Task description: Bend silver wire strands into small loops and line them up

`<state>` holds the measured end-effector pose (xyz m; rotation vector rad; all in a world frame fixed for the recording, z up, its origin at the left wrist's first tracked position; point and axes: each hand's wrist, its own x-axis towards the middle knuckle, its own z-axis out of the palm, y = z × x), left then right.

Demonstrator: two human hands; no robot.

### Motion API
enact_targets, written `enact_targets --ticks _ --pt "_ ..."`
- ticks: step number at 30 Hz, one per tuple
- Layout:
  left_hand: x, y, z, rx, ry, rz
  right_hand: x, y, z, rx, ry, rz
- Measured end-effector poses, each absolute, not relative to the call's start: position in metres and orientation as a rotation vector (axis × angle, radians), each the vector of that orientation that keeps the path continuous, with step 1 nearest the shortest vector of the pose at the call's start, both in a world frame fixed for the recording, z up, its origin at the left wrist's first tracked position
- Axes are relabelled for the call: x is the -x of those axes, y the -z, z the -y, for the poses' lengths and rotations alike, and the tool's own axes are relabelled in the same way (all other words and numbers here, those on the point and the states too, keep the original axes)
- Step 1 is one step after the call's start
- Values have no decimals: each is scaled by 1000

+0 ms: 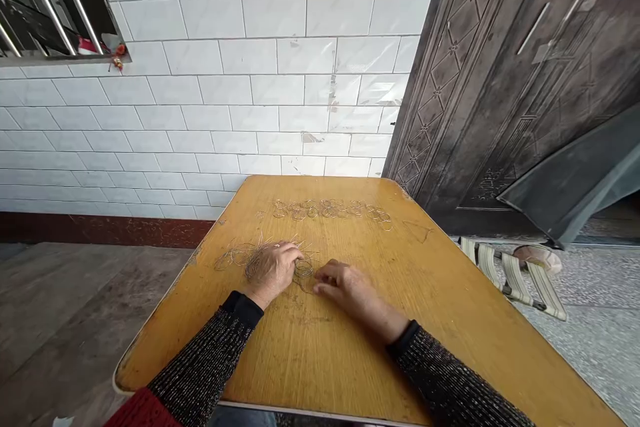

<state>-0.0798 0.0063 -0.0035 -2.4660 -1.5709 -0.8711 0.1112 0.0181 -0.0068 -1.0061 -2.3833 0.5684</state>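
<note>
A tangle of thin wire loops lies on the left half of the wooden table. My left hand rests over these loops, palm down, with its fingers bent and closed on the wire. Just past its fingertips shows a small round coil of wire. To the right of that coil is my right hand, its thumb and fingers curled together close to the coil's edge. Whatever sits between those right fingertips is too small to make out.
Farther back on the table runs a row of several small wire loops. A loose strand lies near the right edge. Beyond are a white tiled wall, a dark carved door and a striped folding stool.
</note>
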Motion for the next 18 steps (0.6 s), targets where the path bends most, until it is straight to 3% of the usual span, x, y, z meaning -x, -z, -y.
enact_targets --ticks 8,18 --pt "82 8 -9 2580 788 1414 -123 6 -13 905 -242 2685" --pt "80 7 -7 2596 702 1348 -118 3 -9 834 -150 2713"
